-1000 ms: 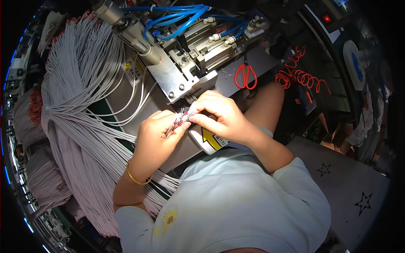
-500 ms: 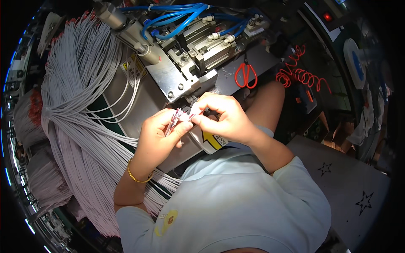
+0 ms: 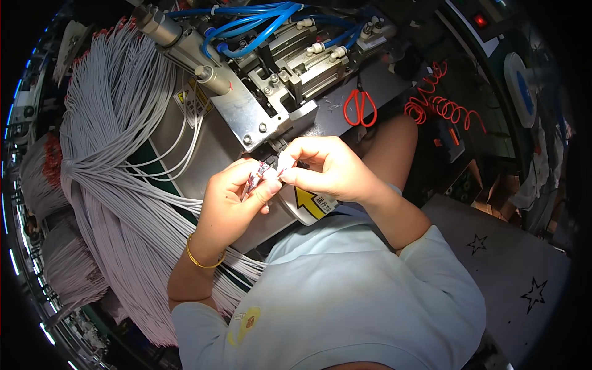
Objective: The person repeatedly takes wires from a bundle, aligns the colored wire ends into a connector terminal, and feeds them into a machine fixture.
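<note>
My left hand point(image 3: 231, 197) is closed around a small bunch of cable ends point(image 3: 256, 175), with thin white and dark red wires sticking up between thumb and fingers. Close beside it, my right hand point(image 3: 327, 168) pinches at the wire tips, thumb against forefinger; the exact wire in that pinch is too small to make out. Both hands meet just in front of the metal head of a pneumatic machine point(image 3: 250, 117). Under my right hand a white plate with a yellow arrow point(image 3: 311, 205) shows in part.
A large bundle of grey cables point(image 3: 117, 166) spreads along the left. Blue air hoses point(image 3: 259, 31) cross the machine's top. Red-handled scissors point(image 3: 360, 108) lie on the bench right of it. A red coiled hose point(image 3: 441, 108) hangs farther right. A grey board with stars point(image 3: 499, 265) lies lower right.
Both hands stay nearly in place at the wire ends. The wire tips have shifted slightly between the fingers, and the view has moved a little.
</note>
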`<state>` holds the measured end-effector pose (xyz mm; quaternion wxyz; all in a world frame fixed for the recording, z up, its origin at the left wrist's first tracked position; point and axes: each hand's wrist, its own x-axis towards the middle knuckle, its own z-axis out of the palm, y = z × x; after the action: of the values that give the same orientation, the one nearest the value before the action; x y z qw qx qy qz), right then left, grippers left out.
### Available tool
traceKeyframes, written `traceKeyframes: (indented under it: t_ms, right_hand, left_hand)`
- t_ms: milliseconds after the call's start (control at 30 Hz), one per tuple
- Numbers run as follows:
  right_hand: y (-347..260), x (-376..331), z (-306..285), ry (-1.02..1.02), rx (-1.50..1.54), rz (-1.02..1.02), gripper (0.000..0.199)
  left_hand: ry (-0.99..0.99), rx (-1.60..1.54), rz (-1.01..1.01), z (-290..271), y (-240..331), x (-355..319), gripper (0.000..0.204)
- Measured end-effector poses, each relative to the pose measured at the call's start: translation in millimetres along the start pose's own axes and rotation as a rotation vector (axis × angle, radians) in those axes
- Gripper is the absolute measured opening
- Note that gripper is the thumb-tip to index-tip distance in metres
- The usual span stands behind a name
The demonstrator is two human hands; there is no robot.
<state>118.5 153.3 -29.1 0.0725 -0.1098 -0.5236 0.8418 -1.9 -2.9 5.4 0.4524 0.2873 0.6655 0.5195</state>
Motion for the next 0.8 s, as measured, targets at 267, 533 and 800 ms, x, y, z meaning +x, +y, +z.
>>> traceKeyframes:
  t_ms: [267,533,800]
  right_hand:
    - [-2.5,0.0,-9.1,-0.067,-0.933,-0.523,0.009]
    - [3.4,3.3,-7.1,0.091,-0.788,-0.586,0.003]
    - [18.3,2.9,-3.5,0.181,-0.786,-0.604,0.010]
  left_hand:
    - [-0.010,0.428,0.226,0.5,-1.3,2.1,0.004]
    - [0.065,0.054,-0.034,5.8,6.5,-3.5,0.005]
    - [0.079,0.466,0.212,-1.0,-1.8,2.8,0.011]
